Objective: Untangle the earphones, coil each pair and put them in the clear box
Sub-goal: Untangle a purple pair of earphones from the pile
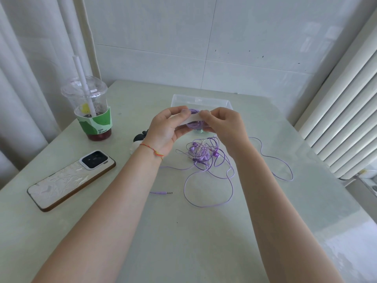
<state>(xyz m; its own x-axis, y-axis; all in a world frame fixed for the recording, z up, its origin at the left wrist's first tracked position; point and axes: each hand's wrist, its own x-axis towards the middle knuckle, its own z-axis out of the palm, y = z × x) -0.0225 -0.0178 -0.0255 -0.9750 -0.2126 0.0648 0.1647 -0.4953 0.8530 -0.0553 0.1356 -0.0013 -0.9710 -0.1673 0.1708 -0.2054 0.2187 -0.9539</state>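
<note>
Both hands raised just in front of the clear box point(226, 102): left hand point(166, 132) and right hand point(223, 127) each pinching one end of a white strip point(193, 118), apparently tape or a band, stretched across a coiled purple pair of earphones point(193, 125). Coil cradled between the palms, largely hidden by the fingers; strip's long axis running hand to hand, parallel to the near wall of the box. Box directly behind the coil, away from the body, roughly equidistant from either hand, so the deposit likely calls for a short forward reach over the near rim once the strip is fastened. Interior of the box not readable through its walls. Nearer the body than the box, a tangled heap of purple earphones point(204, 156) spread on the table point(183, 242), loops trailing rightward, one jack plug point(166, 193) lying free. Left of the box: lidded drink cup point(92, 111), phone point(69, 180), small black-and-white object point(138, 140) partly hidden by the left wrist.
</note>
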